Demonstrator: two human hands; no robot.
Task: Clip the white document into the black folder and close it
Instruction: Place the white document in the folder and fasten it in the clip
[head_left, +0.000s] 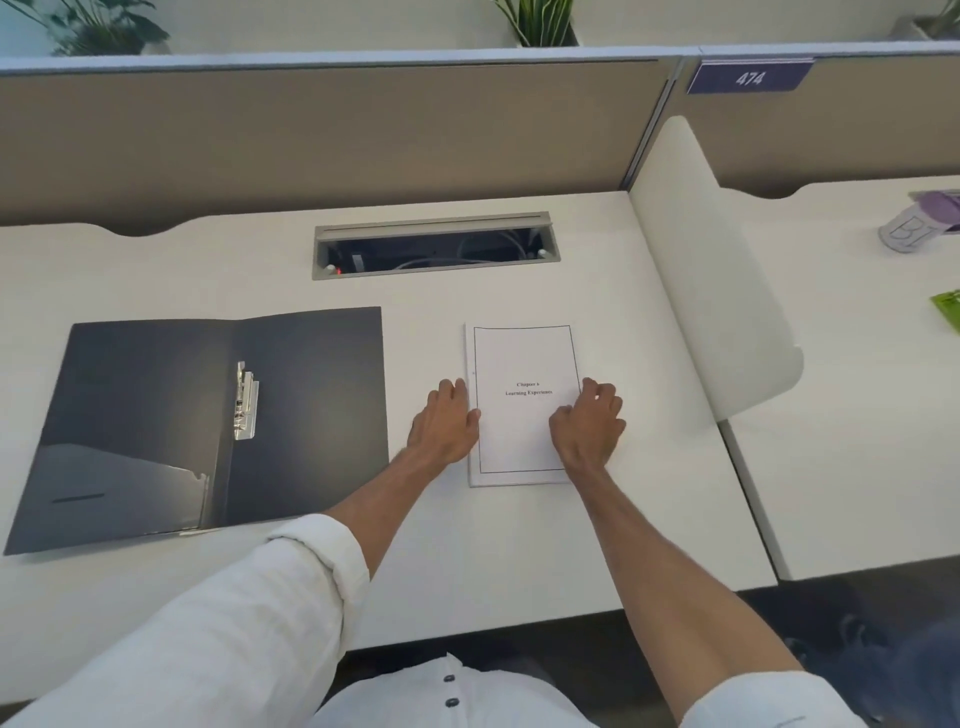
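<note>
The document (522, 410) lies flat on the desk (519, 535), just right of centre, its cover printed with a black border and a short title in the middle. Both hands are on it. The left hand (445, 423) sits at the sheet's nine o'clock edge, fingers together and extended, thumb lapping onto the paper. The right hand (589, 423) is at the three o'clock edge, fingers curled down over that side; whether they have actually hooked under the stack, cannot tell. Nothing is lifted, the stack lies flat.

Out at nine o'clock from the document, well apart, the folder (208, 421) lies spread open, both covers flat. Its metal clip (245, 402) sits just right of the spine. At twelve o'clock, a cable tray (434, 244) cut into the desk stands open. Beyond it the partition (311, 130), with plants on top.
</note>
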